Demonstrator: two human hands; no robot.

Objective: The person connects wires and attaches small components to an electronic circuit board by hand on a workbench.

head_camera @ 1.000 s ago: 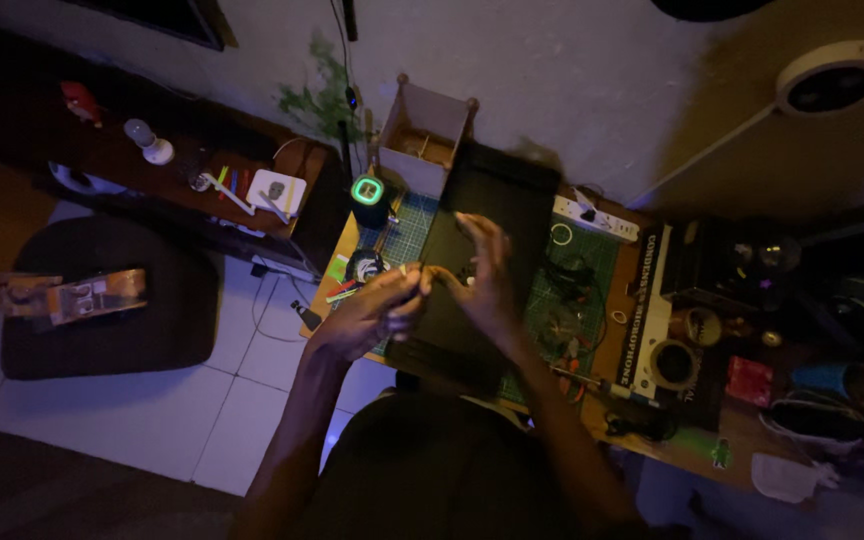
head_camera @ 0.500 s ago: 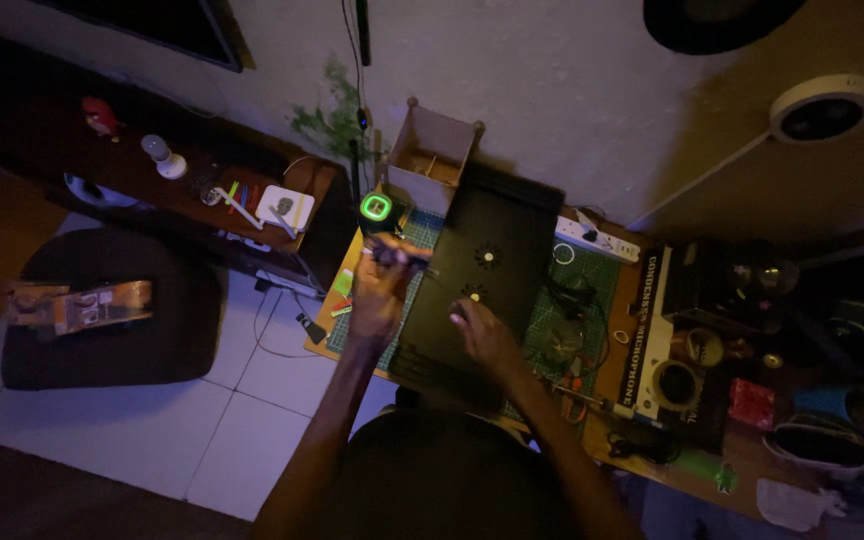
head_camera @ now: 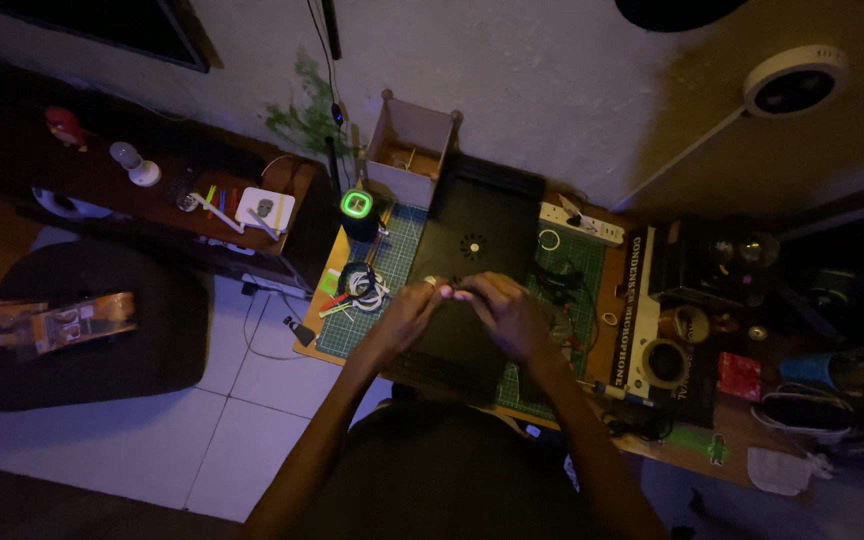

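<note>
Two hands are meeting over the black laptop (head_camera: 477, 235). The left hand (head_camera: 407, 312) and right hand (head_camera: 502, 310) are pinching a small pale part (head_camera: 449, 290) between their fingertips, both equally near.

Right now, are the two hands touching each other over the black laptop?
Touching. The head view shows the left hand and right hand meeting at the fingertips, no gap between them, above the laptop.

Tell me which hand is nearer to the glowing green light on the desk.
Left. The left hand sits below and just right of the green light, over the black laptop. The right hand is farther right, its fingers meeting the left hand's.
</note>
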